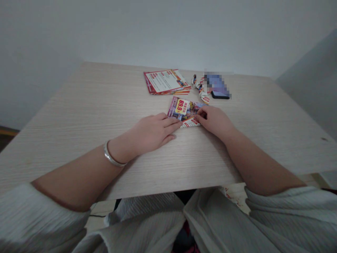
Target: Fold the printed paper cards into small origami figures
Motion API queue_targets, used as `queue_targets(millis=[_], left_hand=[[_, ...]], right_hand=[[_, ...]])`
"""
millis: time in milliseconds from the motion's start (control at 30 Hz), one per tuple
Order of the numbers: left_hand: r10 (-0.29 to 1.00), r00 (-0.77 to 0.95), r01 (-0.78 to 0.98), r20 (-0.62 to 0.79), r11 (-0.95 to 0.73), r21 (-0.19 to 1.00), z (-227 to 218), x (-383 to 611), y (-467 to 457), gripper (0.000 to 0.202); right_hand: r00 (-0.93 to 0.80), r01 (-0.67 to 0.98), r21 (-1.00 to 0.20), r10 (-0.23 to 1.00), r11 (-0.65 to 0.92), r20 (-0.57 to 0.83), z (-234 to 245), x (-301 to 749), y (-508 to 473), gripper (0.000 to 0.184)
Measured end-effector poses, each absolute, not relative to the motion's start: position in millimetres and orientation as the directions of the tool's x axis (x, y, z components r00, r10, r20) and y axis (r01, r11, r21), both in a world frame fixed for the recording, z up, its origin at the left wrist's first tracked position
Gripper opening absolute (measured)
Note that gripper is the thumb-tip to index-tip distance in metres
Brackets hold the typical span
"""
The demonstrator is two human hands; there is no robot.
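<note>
A colourful printed flyer (183, 108) lies on the table in front of me, with one edge folded over so its white and red back shows. My left hand (155, 131) rests flat at its left side, fingers stretched out and the tips touching the near edge. At the right side my right hand (212, 119) has thumb and fingers pinched together on the folded part of the paper. The fingers cover that corner of the flyer.
Behind the flyer a stack of similar flyers (164, 81) lies on the pale wooden table (105, 91). Crumpled or folded paper pieces (201, 92) sit to its right, beside a phone (219, 86) with a partly blurred screen. A wall (168, 31) stands behind the table.
</note>
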State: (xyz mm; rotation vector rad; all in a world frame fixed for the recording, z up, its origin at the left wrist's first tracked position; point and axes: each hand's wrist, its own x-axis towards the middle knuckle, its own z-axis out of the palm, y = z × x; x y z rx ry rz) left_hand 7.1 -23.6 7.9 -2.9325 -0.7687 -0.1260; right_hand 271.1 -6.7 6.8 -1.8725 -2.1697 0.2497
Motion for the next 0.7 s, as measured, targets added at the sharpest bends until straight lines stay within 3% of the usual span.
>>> queue_targets(millis=[467, 700], left_hand=[[0.484, 0.871, 0.491, 0.088, -0.866, -0.091, 7.1, 5.0, -23.6, 0.056], [0.441, 0.887, 0.446, 0.134, -0.895, -0.008, -1.0, -0.1, -16.4, 0.055]], right_hand=[[-0.075, 0.963, -0.254, 0.996, 0.087, 0.056, 10.0, 266.0, -5.4, 0.02], [-0.118, 0.993, 0.01, 0.993, 0.119, -0.023, 23.9, 268.3, -25.5, 0.032]])
